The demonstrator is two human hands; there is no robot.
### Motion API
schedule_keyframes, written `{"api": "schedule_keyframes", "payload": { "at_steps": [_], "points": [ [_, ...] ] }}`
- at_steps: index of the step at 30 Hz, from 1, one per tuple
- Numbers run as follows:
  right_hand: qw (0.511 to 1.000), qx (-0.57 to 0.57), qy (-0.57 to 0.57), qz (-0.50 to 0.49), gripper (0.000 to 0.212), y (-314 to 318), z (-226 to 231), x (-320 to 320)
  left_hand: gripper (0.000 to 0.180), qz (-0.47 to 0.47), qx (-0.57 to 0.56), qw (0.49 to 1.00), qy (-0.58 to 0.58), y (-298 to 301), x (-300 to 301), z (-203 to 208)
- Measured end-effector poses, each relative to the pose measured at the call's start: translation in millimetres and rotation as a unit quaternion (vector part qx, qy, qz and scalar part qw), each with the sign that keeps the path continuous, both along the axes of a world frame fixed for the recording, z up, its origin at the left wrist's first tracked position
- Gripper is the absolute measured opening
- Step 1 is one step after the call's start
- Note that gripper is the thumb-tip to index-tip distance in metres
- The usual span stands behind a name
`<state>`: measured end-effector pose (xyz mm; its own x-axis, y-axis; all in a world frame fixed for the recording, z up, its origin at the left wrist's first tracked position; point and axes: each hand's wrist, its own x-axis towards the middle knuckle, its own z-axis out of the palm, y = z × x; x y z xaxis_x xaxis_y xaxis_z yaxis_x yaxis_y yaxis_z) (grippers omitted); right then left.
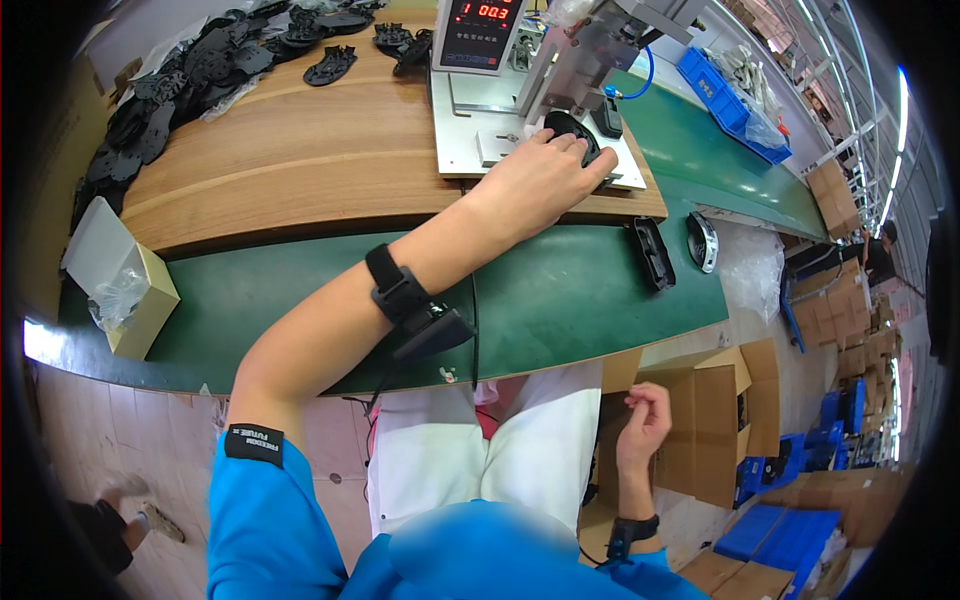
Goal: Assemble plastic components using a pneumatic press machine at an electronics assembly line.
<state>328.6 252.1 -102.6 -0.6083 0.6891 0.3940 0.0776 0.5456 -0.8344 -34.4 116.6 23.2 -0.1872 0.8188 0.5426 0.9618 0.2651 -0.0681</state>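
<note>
Person at a green-topped desk (540,285) carrying a wide wooden board (280,165). The left grip (545,178), a bare hand, reaches across to the far side, its fingers lying over a rounded black plastic piece (573,127). This piece sits at the silver metal bench press (553,85), above the right part of the pale metal base plate (462,150); the fingers are somewhat spread, and whether they pinch it cannot be told. The right grip (645,428) is held low at the near right, fingers loosely bent, beside an open brown cardboard box (705,430); whether its fingertips meet cannot be told. Far centre, left of the press: a white control box with a dark front and red lit digits (482,38). Far left: a heap of flat black plastic pieces (205,65). Near left on the desk: an open cream carton (153,312) containing clear plastic film (120,297). Right, by the desk's edge: an elongated black trough-shaped piece (653,254) and, just beside it, a silver-and-black oval piece (703,242).
</note>
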Motion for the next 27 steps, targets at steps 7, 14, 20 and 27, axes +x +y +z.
{"api": "schedule_keyframes", "payload": {
  "at_steps": [7,14,20,27],
  "points": [
    [0.938,0.32,0.001,0.133,0.048,-32.5,137.7,-134.1,0.047,0.013,0.075,0.997,0.022,5.7,0.6,-11.8],
    [0.907,0.387,-0.081,0.145,0.062,-7.0,133.1,-255.5,0.065,-0.037,0.08,0.989,-0.122,1.7,-2.2,-1.7],
    [0.901,0.408,-0.077,0.127,0.047,-1.8,139.5,-270.4,0.056,-0.093,0.177,0.965,-0.172,-25.8,-45.7,29.8],
    [0.896,0.405,-0.077,0.164,0.044,-1.0,147.3,-271.6,0.063,0.361,0.119,0.917,-0.121,-134.9,-175.7,-17.5]
  ]
}}
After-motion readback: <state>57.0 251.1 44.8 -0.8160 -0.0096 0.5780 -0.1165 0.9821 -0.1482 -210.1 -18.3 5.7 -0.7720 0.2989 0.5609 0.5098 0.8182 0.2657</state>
